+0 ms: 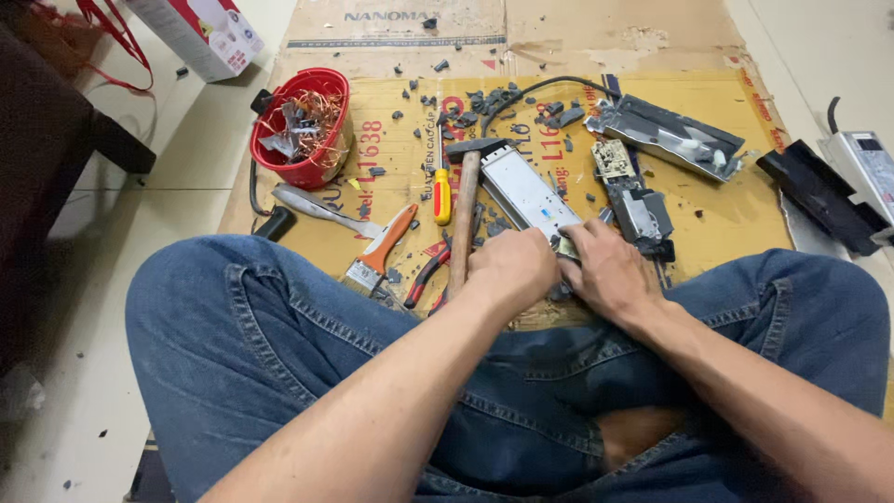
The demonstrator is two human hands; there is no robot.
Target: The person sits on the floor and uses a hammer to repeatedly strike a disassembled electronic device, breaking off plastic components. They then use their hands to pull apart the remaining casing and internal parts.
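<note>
I sit cross-legged in blue jeans on cardboard. Both hands meet at the near end of a long silver metal casing (527,191) that lies on the cardboard in front of me. My left hand (510,268) is closed over the casing's near end. My right hand (610,272) presses on it from the right, fingers curled around a small part that I cannot make out. A wooden-handled hammer (465,210) lies just left of the casing, beside my left hand.
A red bucket (307,168) of copper wire stands far left. A yellow-handled screwdriver (441,191), an orange-handled brush (380,256), a metal scraper (321,208) and red pliers (424,278) lie nearby. Circuit boards (633,191), an opened casing (666,130), black fragments and a cable are scattered beyond.
</note>
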